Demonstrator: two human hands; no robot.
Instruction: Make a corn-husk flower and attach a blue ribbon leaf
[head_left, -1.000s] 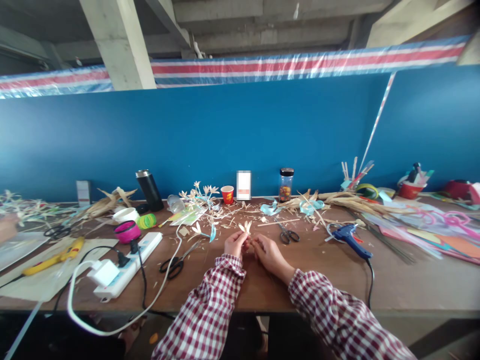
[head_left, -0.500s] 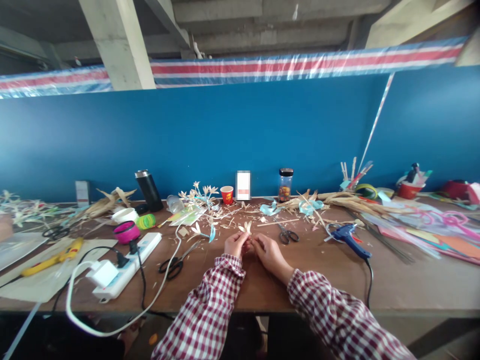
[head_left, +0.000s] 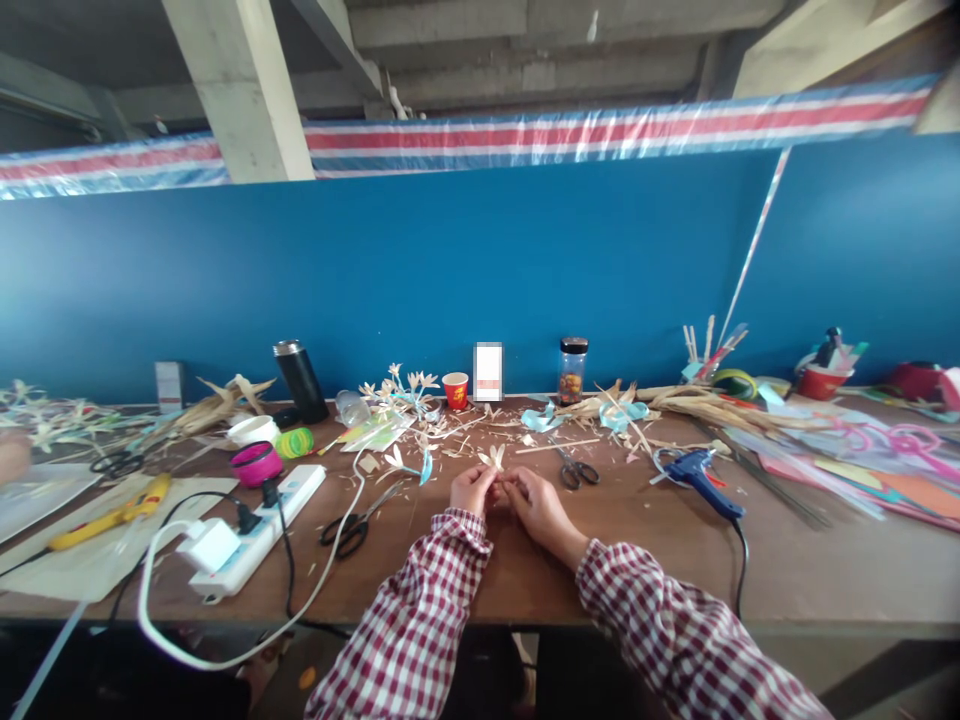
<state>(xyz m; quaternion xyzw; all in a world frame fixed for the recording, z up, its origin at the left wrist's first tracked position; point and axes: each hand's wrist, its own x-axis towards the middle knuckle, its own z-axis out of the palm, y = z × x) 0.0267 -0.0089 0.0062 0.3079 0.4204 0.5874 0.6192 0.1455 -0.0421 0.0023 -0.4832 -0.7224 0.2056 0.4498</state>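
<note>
A small pale husk flower (head_left: 492, 458), its petals spread upward, is pinched in the fingers of my left hand (head_left: 472, 492). Close against it, my right hand (head_left: 540, 508) has its thumb and fingers closed at the flower's lower end. The fingers hide the flower's base and any stem. Just beyond my left hand lies another pale flower (head_left: 395, 459) with a blue-wrapped stem. Black-handled scissors (head_left: 579, 474) rest on the table behind my right hand. A second pair of scissors (head_left: 346, 535) lies to the left of my left forearm.
A blue glue gun (head_left: 697, 477) lies at right, its cord running off the table edge. On the left are a white power strip (head_left: 289, 520) with cords, a yellow glue gun (head_left: 112, 515) and a black bottle (head_left: 300, 382). Finished flowers (head_left: 397, 390), a red cup (head_left: 455, 391) and husk scraps line the back.
My hands stay together around the flower with barely any movement. The whole view has shifted very slightly. At the far left edge, another person's hand has moved a little.
</note>
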